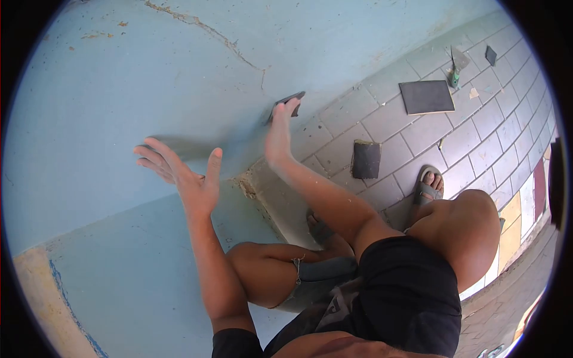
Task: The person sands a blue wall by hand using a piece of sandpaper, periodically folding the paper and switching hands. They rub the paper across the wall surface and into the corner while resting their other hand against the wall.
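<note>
My right hand (282,134) presses a dark piece of sandpaper (296,110) to the pale blue wall (179,89), low down near the floor. Fingers and palm cover most of the sheet, but its edges stick out. My left hand (194,185) is held up close to the wall, fingers spread and thumb out, with nothing in it. Just above the sandpaper, a long crack (230,45) runs across the paint.
On the tiled floor (412,140) lie a small dark sheet (366,159), a larger dark rectangle (427,97), a scraper with a green handle (455,77) and a small dark piece (490,55). A chipped wall corner (246,184) juts out between my arms.
</note>
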{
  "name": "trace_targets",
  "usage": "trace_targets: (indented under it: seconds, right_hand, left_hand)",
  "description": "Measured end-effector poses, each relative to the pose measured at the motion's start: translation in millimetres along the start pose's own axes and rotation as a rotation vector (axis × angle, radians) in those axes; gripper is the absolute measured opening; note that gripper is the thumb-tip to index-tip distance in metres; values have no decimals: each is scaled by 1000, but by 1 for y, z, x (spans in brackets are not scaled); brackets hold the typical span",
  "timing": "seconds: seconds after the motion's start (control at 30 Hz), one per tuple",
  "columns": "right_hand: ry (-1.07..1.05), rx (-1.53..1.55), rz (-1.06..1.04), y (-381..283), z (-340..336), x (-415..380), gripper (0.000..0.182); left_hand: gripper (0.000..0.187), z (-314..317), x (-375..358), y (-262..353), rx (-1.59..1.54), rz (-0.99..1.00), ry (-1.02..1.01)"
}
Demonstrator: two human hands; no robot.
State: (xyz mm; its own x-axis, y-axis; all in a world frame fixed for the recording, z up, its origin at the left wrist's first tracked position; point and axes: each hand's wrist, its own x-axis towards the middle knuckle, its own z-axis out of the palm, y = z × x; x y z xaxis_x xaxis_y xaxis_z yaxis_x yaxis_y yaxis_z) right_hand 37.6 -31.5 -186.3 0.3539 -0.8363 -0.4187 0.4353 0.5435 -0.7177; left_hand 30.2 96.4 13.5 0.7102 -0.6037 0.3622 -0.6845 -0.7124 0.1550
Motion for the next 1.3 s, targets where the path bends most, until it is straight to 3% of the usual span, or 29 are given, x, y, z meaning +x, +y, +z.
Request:
trace_targets:
  seconds: [0.03,0.1,0.2,0.27,0.33,0.43,0.47,0.57,0.63,0.77,0.83,0.87,0.97,1.03,1.17,1.23,1.3]
  right_hand:
    - [-15,-44,-68,5,-2,6,80]
    - [195,-208,-41,-16,-34,80,81]
    - [256,-56,98,-19,-55,118,82]
    - [59,-184,-66,0,-29,60,80]
    - [-171,-233,25,12,-10,-11,78]
    - [-239,-378,-84,-6,-21,-21,78]
    - [-251,-372,-62,-1,-26,-26,78]
    - [-251,-571,-256,5,-20,-23,75]
    - [-134,-319,-190,-4,-6,-27,81]
    - [4,-511,-277,-33,23,-41,91]
    - [10,-389,-496,-51,20,-39,86]
    - [3,-387,-504,-54,19,-36,86]
    - [16,-480,-655,-56,10,-24,73]
    - [-35,-697,-876,-63,-5,-21,55]
    - [-115,-703,-899,-99,-12,-21,37]
    - [-265,-340,-930,-129,-6,-28,30]
    - [-331,-311,-1063,-164,-2,-35,32]
  left_hand:
    - [125,-2,-1,-3,26,-5,-5]
    - [124,-8,-4,5,13,-27,-18]
    - [125,-13,-2,14,-56,-25,-31]
    - [125,-9,1,17,-92,-36,-45]
    - [126,-1,3,12,-38,-49,-9]
    - [123,7,3,17,-49,-37,50]
    - [123,4,1,17,-27,-48,45]
    - [125,-4,-3,19,-45,-60,27]
    - [123,-11,-9,17,-107,-32,-14]
    - [119,-21,-19,17,-141,-33,33]
    - [115,-25,-19,16,-215,-43,95]
    - [115,-27,-17,17,-218,-43,105]
    - [109,-27,-9,23,-411,-68,227]
    - [102,-26,-5,30,-445,-107,292]
    - [94,-18,11,50,-517,-106,387]
    - [84,-13,18,59,-574,-21,370]
    - [78,-4,24,73,-633,46,424]
